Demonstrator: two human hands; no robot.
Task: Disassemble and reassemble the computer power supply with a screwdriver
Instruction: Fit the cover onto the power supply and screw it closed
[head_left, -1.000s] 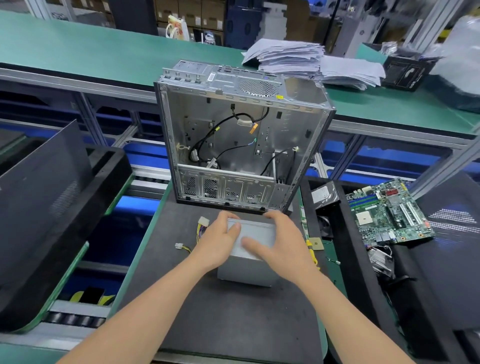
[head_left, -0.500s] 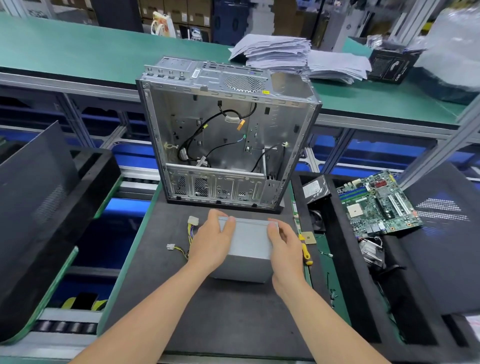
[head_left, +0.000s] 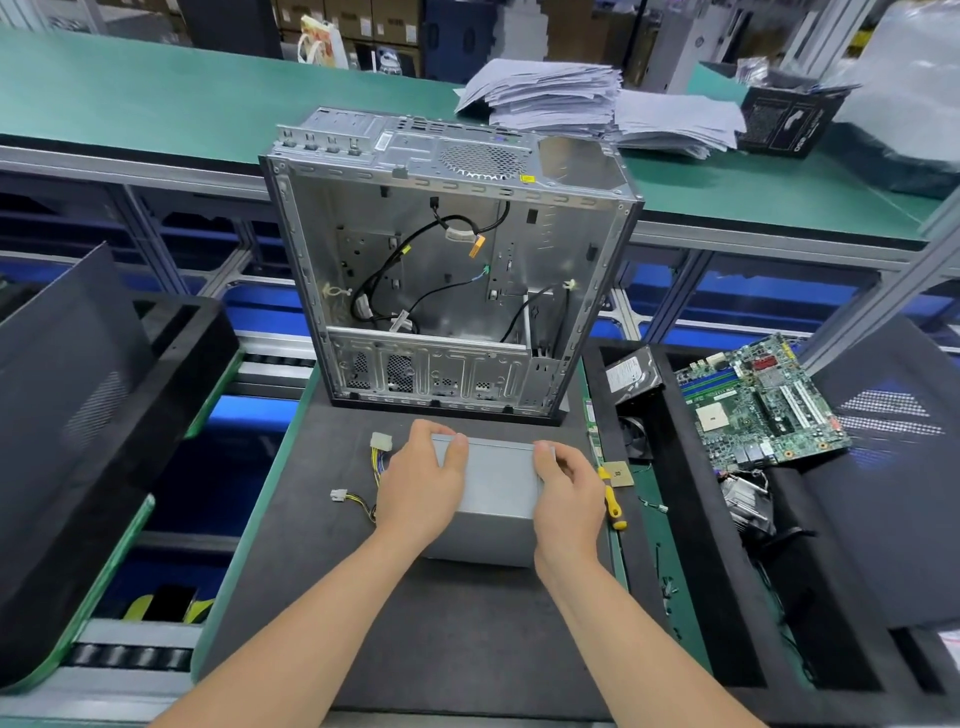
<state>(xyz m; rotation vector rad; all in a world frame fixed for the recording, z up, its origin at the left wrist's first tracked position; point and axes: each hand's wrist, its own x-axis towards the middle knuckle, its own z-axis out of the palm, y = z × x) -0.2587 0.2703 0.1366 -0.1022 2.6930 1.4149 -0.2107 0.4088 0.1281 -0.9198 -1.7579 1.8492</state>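
A grey metal power supply (head_left: 496, 493) sits on the dark mat (head_left: 441, 623), just in front of the open computer case (head_left: 447, 291). My left hand (head_left: 421, 483) grips its left side, fingers curled over the far top edge. Its right side is held the same way by my right hand (head_left: 566, 493). Yellow and black cables with white plugs (head_left: 363, 478) trail from the unit's left side. A yellow-handled screwdriver (head_left: 612, 499) lies on the mat just right of my right hand, partly hidden by it.
A motherboard (head_left: 758, 400), a hard drive (head_left: 631, 374) and a fan lie in the black tray on the right. A black case panel (head_left: 62, 395) leans in the tray on the left. Paper stacks (head_left: 597, 104) rest on the green bench behind the case.
My right hand slid from the top of the power supply to its right side. Both hands now hold the unit at its sides. The view shifted slightly.
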